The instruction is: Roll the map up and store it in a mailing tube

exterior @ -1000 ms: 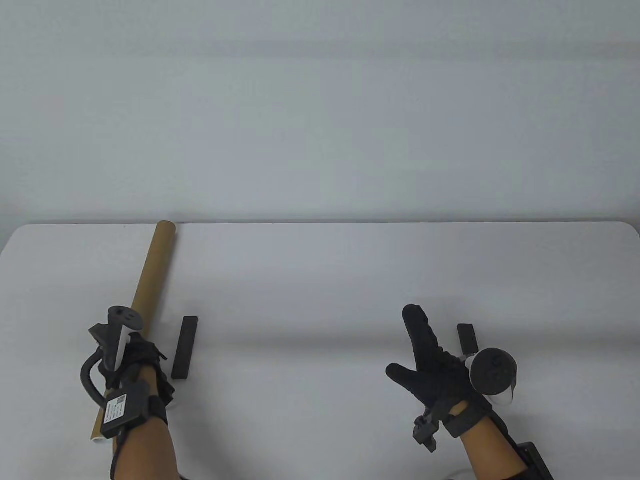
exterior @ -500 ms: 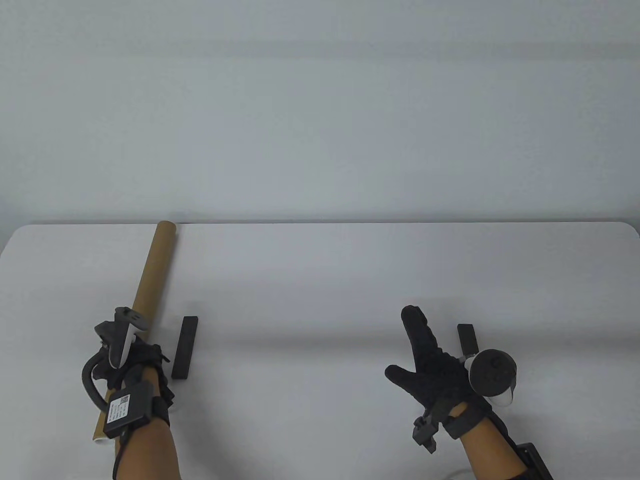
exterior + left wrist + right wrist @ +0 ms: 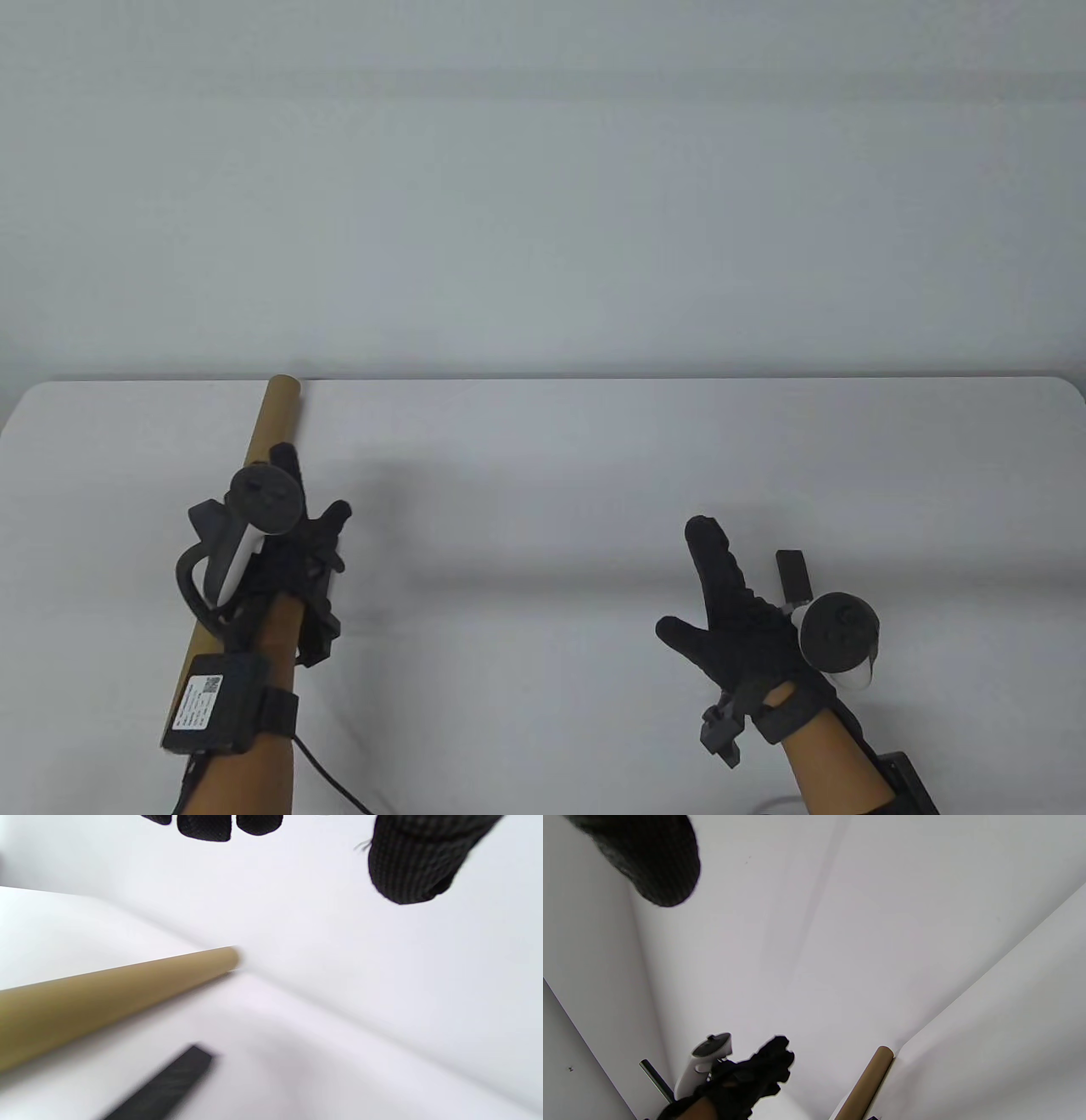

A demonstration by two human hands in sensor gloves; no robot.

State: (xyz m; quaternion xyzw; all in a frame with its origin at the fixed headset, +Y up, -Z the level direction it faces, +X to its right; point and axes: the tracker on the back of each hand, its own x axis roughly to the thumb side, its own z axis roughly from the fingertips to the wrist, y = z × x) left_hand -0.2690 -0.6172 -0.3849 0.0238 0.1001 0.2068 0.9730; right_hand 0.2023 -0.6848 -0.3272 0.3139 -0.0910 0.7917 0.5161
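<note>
Along the left side of the table [image 3: 543, 441] lies your cardboard tube [image 3: 273, 422], long axis running from the near edge up to the far edge, leaning a bit right at the far end. Your left hand [image 3: 293, 543] hovers right over its middle, fingers spread and gripping nothing. Your right hand [image 3: 734, 611] is well apart, near the right side, also spread and empty. So the left is clearly the closer one. No map visible anywhere, honestly.
</note>
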